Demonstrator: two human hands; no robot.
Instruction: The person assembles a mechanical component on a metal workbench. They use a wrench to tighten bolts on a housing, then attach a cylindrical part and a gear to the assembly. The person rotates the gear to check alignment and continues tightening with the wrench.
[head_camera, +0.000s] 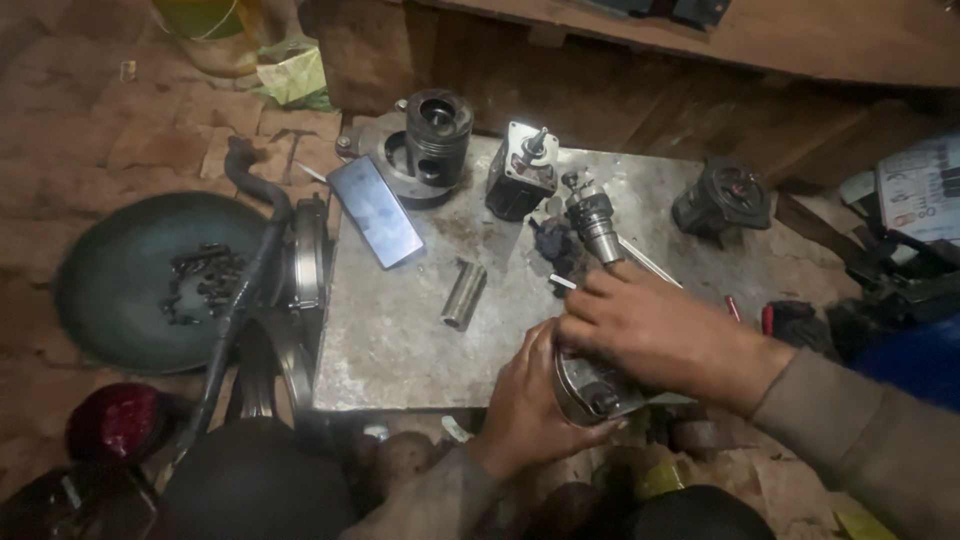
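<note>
The left hand (530, 405) cups the near side of a round metal housing (590, 392), fingers curled tight against it; the right hand (655, 325) lies over the top of the same housing, fingers bent down and clamped on it; the housing sits at the near edge of a grey metal worktop (400, 340), half hidden under both hands; just beyond the right hand's fingers stands a tapered metal part (592, 222), with a thin rod (652, 264) beside it; further left on the worktop lies a short metal cylinder (463, 293), well apart from the hands; a dark flat phone (375, 210) lies toward the far left corner; behind it stands a piston (438, 135) on a round metal base; a small pump-like block (522, 172) stands next to it; left of the worktop, on the ground, a dark round dish (110, 300) holds a scatter of black bolts (205, 280).
</note>
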